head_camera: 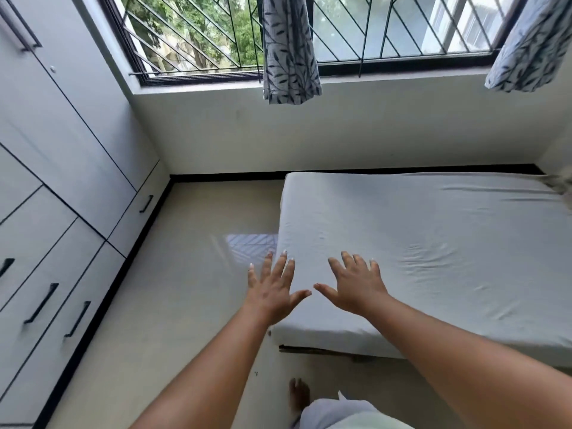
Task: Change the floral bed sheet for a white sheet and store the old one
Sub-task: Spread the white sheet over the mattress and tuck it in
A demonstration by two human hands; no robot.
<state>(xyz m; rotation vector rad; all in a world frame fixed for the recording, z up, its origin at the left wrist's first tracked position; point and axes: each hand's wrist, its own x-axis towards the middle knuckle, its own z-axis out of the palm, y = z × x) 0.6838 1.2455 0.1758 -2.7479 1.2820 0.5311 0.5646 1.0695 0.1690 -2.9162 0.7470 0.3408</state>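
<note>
Step in hand, as judged: smoothing the white sheet (433, 243) at the near corner of the bed (309, 349).

The sheet is lying over the whole mattress, with light creases showing mid-bed.

To do it well: keep palms flat, sweep outward from the centre toward the edges, then tuck the slack under the corner.

- The left grip (272, 292) is hovering over the bed's left edge, fingers straight and spread, holding nothing.
- The right grip (356, 286) is hovering just beside it, also spread, palm down over the sheet.
- Contact with the cloth: cannot tell.
- Both forearms are stretching straight ahead.

Floral sheet: not clearly in view. A blurred patterned scrap (565, 182) at the far right edge may be it.
</note>
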